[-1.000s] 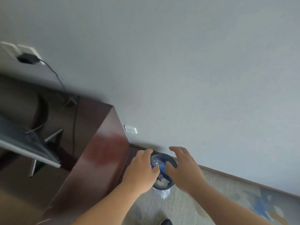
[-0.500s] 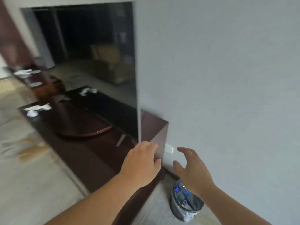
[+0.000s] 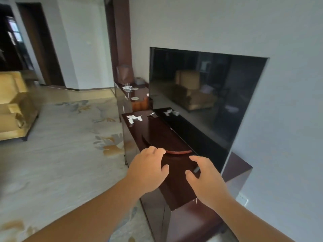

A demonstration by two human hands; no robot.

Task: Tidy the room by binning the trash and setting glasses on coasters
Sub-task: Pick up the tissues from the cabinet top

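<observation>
The left hand (image 3: 148, 170) and right hand (image 3: 206, 179) hovered empty, fingers (image 3: 157, 150) loosely spread, over the dark polished wooden desk's (image 3: 157, 133) near end, apparently ready for crumpled white paper (image 3: 134, 118) at its far corner.

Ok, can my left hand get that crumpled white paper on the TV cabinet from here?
Probably not yet. The left hand hovers empty over the near end of the cabinet; the crumpled paper lies at its far end. Nothing blocks the way, so stepping closer should do.
</observation>
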